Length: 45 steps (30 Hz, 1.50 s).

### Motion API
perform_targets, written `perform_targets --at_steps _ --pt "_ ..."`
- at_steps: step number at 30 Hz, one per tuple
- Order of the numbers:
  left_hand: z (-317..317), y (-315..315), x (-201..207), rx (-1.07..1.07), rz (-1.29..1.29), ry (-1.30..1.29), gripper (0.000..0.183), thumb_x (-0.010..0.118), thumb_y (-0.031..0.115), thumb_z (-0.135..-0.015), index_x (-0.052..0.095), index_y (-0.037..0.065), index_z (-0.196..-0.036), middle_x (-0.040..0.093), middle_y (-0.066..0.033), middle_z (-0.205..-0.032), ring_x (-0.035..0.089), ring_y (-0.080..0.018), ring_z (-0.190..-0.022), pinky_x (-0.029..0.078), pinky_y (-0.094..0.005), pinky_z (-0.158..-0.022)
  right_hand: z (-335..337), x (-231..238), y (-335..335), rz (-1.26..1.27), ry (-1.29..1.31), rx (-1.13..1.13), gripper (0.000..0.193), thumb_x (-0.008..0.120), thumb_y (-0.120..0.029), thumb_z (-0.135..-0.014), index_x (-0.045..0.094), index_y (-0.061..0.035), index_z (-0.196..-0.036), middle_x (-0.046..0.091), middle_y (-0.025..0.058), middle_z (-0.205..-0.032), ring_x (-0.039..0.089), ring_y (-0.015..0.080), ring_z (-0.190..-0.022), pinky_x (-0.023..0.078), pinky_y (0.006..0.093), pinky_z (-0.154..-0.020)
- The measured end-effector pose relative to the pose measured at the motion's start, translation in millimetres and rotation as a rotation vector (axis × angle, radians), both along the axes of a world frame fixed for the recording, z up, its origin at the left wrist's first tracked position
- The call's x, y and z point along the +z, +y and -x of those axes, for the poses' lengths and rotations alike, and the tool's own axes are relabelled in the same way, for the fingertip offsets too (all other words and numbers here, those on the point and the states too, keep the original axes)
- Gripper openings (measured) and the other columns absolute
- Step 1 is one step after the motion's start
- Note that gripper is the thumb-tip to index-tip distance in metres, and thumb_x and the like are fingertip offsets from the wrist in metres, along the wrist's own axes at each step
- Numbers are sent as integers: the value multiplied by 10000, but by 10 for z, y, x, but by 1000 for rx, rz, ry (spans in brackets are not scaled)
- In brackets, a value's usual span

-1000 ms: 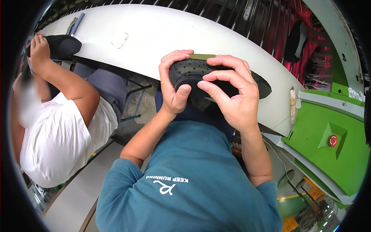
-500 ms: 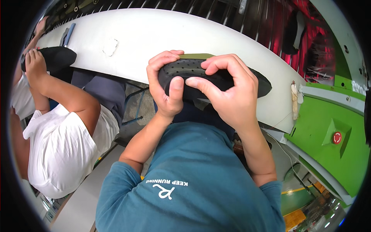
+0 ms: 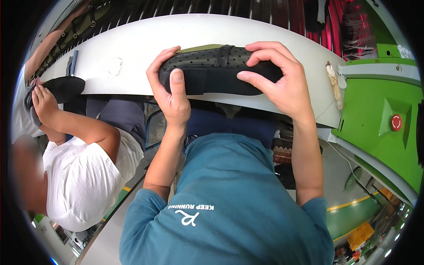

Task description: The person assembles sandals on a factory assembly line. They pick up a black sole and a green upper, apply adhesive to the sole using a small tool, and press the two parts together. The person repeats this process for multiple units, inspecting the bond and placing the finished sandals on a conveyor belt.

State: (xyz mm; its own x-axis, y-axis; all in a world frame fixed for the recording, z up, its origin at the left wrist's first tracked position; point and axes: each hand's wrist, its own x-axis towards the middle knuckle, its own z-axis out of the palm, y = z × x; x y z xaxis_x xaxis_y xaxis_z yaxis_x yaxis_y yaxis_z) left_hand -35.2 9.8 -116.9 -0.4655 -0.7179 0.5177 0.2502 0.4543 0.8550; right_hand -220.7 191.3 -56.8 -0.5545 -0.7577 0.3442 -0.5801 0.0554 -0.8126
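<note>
A black shoe with a dotted, see-through mesh upper and a narrow strap lies sideways between my hands, above the near edge of the white table. An olive-green piece, perhaps a last, shows along its far side. My left hand clasps the left end, thumb upright against the black side panel and fingers mostly behind it. Around the right end curls my right hand, index finger on the mesh and thumb on the near side. The shoe's underside is hidden.
On the left, a co-worker in a white shirt holds another black shoe. The white table bears a blue-handled tool and a wrapped stick. Beyond runs a roller conveyor. At right stands a green machine with a red button.
The shoe has turned, so its strap and a longer stretch of side now face me. My left hand has shifted left and my right hand slightly right, spreading apart. The whole view has tilted a little.
</note>
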Motion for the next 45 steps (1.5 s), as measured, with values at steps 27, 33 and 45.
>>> perform_targets --at_steps 27,33,45 --pt "402 -73 580 -14 -351 -181 1013 964 155 -874 301 0 -1623 438 -202 -1591 514 -305 -1439 511 -422 -1153 413 -49 -244 -290 -294 -124 872 978 -705 -703 735 -65 -1244 825 128 -1071 795 281 -979 627 415 -902" --pt "262 463 263 -279 -209 -411 1038 971 250 -881 363 -24 -1677 521 -267 -1626 567 -354 -1488 575 -412 -1021 107 -215 -29 -202 -410 -330 776 895 -568 -917 650 -16 -1404 774 129 -1043 729 226 -877 580 382 -784" --pt "302 -322 699 -549 143 -644 664 1008 223 -789 784 21 -1381 832 -115 -1285 796 -189 -1096 618 -314 -892 13 -148 224 82 363 -194 380 972 -394 -811 795 -170 -1062 717 -4 -1261 608 288 -1348 352 516 -1208"
